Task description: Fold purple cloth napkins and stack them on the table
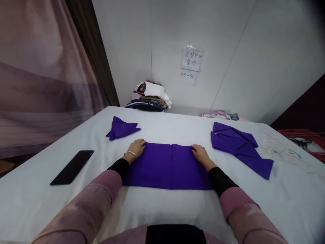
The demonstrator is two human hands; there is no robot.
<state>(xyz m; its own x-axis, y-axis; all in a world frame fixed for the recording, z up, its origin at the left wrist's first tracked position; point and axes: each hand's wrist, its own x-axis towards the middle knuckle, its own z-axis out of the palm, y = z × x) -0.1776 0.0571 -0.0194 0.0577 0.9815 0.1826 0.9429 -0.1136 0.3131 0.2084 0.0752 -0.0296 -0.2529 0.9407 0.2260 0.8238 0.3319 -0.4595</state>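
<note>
A purple napkin (169,167) lies as a wide, flat rectangle in front of me, its long sides running left to right. My left hand (137,147), with a bracelet at the wrist, has its fingers closed on the far left corner. At the far right corner, my right hand (200,153) grips the cloth in the same way; the thumbs are partly hidden. Beyond my left hand sits a purple napkin folded into a pointed shape (123,128). Several loosely creased purple napkins (235,140) lie to the right, apart from my right hand.
A black phone (72,167) lies on the white-covered table (167,206) at the left. Stacked clothes (151,96) stand past the far edge by the wall, where a handwritten paper sign (192,59) hangs. A red basket (304,135) is at the far right.
</note>
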